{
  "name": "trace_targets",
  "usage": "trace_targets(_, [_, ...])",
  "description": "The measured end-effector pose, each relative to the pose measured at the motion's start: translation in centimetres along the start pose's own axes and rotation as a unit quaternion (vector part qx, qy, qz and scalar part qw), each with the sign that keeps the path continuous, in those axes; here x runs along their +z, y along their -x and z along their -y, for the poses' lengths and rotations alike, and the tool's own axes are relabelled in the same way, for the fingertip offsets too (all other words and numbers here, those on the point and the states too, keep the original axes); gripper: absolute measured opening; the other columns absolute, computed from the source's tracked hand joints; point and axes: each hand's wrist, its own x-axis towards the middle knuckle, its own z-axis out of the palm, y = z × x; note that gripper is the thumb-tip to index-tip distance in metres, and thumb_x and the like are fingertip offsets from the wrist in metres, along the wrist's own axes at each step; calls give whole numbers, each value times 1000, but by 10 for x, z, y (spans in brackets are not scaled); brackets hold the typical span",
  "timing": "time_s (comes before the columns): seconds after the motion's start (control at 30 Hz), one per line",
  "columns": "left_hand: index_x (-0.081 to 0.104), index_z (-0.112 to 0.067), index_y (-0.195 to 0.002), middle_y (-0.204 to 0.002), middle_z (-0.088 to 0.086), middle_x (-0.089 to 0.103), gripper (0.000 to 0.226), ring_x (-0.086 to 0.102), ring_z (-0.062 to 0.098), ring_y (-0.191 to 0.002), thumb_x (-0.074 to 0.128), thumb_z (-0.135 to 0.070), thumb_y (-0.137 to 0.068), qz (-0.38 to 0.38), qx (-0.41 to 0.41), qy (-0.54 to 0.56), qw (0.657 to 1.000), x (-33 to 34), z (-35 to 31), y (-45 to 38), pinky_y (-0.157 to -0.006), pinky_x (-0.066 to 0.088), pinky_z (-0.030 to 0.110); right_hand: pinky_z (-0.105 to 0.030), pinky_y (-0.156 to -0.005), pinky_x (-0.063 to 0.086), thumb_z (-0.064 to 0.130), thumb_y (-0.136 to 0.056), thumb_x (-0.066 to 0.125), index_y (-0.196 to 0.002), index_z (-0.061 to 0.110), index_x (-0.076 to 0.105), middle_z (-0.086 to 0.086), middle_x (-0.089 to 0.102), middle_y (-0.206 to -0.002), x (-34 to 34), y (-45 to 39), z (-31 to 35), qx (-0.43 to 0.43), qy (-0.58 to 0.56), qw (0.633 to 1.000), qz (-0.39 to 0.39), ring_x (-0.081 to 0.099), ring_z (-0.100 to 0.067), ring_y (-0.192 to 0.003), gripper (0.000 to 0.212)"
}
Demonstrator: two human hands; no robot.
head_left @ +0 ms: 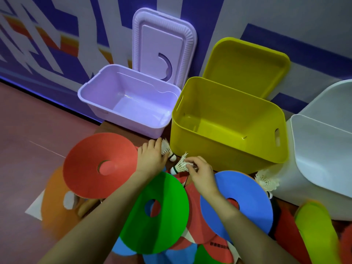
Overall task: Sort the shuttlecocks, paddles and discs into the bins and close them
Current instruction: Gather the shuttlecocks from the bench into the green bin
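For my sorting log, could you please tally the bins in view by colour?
Purple bin, open, nothing visible inside: 1
Yellow bin, open, nothing visible inside: 1
White bin, partly cut off at the right edge: 1
Total: 3 bins

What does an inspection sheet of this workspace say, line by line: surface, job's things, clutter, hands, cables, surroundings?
Surface: reddish floor, partly covered by the pile.
Job's things: purple bin and yellow bin open and empty, lids leaning on the wall; white bin at right. Red disc, green disc, blue disc overlap; loose shuttlecock beside the white bin.
Clutter: orange sheet under the red disc; blurred lime-green object.
Hands: left hand grips a shuttlecock; right hand pinches another shuttlecock.
Cables: nothing seen.
Surroundings: striped wall behind the bins.
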Motion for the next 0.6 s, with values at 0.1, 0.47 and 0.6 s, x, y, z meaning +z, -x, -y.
trace_targets(0.1, [62,-4,-116,-100,18,63,40,57,40,-90,67,-27,-84,-21,25,3,999,5,3,3,-79,41,44,-25,-77,48,9,-90,59,-101,15,67,7,60,-98,0,1,1,-3,-2,1000,-6,57,-11,-93,15])
trace_targets(0.47, [66,-14,-112,-99,1,70,29,60,25,-99,65,-27,-86,0,30,108,994,6,3,2,-84,38,33,-26,-77,50,13,-90,61,-104,13,68,4,62,-102,1,15,-10,38,3,999,-30,57,-12,-91,15])
trace_targets(0.6, [71,-11,-103,-95,8,72,21,63,27,-94,67,-19,-85,-23,29,144,989,0,-1,4,-81,42,33,-26,-73,49,12,-89,62,-99,11,70,2,63,-98,0,18,-8,30,12,998,-45,58,-12,-88,13])
